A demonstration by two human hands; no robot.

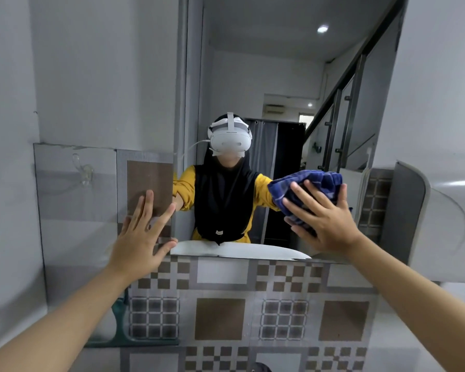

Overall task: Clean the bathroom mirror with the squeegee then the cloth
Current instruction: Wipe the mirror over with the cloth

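Observation:
The bathroom mirror [279,76] fills the wall ahead and reflects a person in a yellow top with a white headset. My right hand [322,213] presses a bunched blue checked cloth [314,183] flat against the glass at the mirror's lower right. My left hand [142,234] rests with fingers spread on the tiled wall at the mirror's lower left edge, holding nothing. No squeegee is in sight.
A patterned brown and grey tile wall [220,318] runs below the mirror. A clear plastic hook [83,170] hangs on the left wall. A teal plastic item [124,336] sits low on the left. A grey curved fixture [414,210] stands at the right.

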